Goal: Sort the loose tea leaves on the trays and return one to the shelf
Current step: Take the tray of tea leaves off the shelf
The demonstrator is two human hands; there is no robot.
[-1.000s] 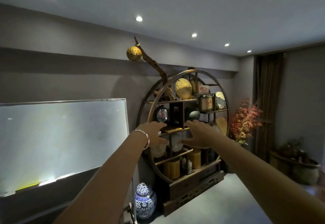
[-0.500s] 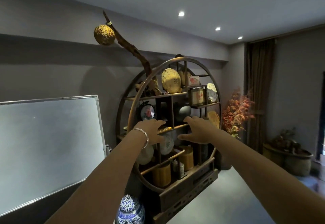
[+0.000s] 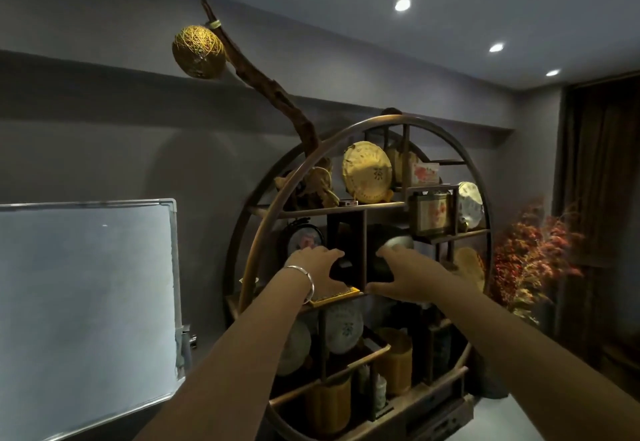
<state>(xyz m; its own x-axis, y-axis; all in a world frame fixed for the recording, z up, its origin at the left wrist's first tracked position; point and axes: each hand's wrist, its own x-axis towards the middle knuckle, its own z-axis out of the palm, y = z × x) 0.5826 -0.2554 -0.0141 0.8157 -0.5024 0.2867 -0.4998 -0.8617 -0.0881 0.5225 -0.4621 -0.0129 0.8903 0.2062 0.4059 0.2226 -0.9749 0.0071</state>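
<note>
A green 茶 character shows on the yellow-wrapped tea cake [image 3: 367, 172]; other printing is unreadable.

A yellow tray [image 3: 335, 294] lies flat inside the round wooden shelf [image 3: 346, 212].

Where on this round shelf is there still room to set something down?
Little is free. The top board has a short bare strip by the small box, between the root carving and the tea cake. The dark middle cubbies behind both hands, left and right, are too dim to judge. The lower tiers look packed with canisters.
</note>
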